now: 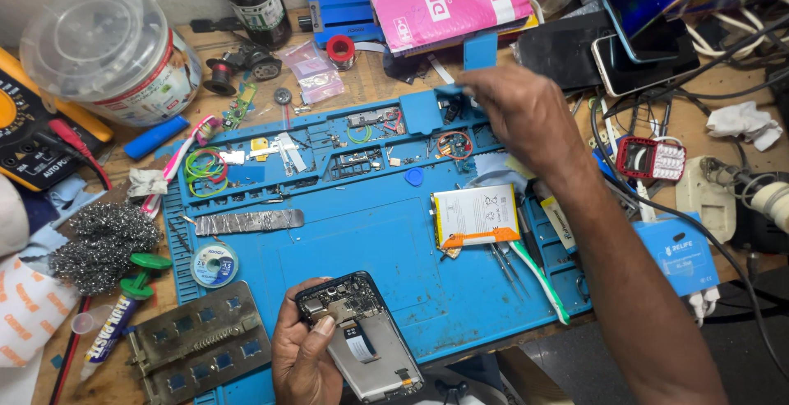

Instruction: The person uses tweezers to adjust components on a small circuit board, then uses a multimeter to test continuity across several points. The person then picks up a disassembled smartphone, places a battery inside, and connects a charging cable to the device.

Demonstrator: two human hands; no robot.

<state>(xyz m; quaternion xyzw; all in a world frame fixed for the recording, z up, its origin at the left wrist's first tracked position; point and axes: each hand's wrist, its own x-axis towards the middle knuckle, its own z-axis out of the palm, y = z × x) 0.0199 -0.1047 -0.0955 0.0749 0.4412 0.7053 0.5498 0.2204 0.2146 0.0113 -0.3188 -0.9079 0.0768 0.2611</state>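
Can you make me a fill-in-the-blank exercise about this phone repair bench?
1. The left hand holds an opened ____ with its circuit board exposed.
2. The right hand reaches over the ____ end of the blue repair mat.
3. The flat white battery lies on the ____.
4. The clear plastic tub stands at the bench's ____ side.

Missing words: phone; far; mat; left

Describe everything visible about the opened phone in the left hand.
The opened phone has its back cover off, so a dark circuit board with small metal shields fills its upper part and a pale grey, bare bay with a small flat cable fills the lower part. It lies tilted, top toward the upper left, over the near edge of the blue work mat. The left hand grips it from the left side, thumb pressed on the board. Nothing else touches it.
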